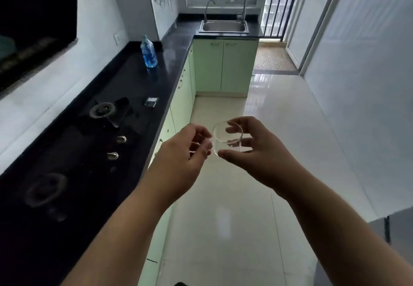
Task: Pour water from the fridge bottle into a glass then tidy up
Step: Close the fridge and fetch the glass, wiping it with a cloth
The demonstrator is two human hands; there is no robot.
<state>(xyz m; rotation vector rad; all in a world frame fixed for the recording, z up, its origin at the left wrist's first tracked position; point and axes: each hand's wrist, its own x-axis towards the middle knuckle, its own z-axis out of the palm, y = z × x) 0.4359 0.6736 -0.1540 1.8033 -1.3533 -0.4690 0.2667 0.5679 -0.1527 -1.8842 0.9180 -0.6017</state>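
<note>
Both bare forearms reached forward over the pale glossy tiled floor [279, 111], beside the long black stone counter [143, 84]. A small clear glass cup with a handle [228, 138] was held in the air between the two hands, above the floor and off the counter edge, its round rim tilted toward the camera; it looked empty, though the transparent wall made that hard to confirm. The right hand [252, 151] curled round the cup's body, thumb along the near side under the rim and fingers wrapped behind the far wall. The left hand [187, 149] had its fingers bent at the cup's handle side, apparently pinching the clear handle, but glass and fingers blurred together there and the contact could not be made out for certain. The clear plastic water bottle with blue-tinted contents and a teal cap [148, 52] stood upright on the counter, well apart from the hands, toward the far corner. Nearer on the counter sat the black glass gas hob with two round burners [73, 142] and two metal knobs, and a small dark flat box [152, 102] lay just beyond it. A stainless steel sink [224, 27] with two curved taps sat under the window at the far end, above pale green cabinet doors [223, 66].
</note>
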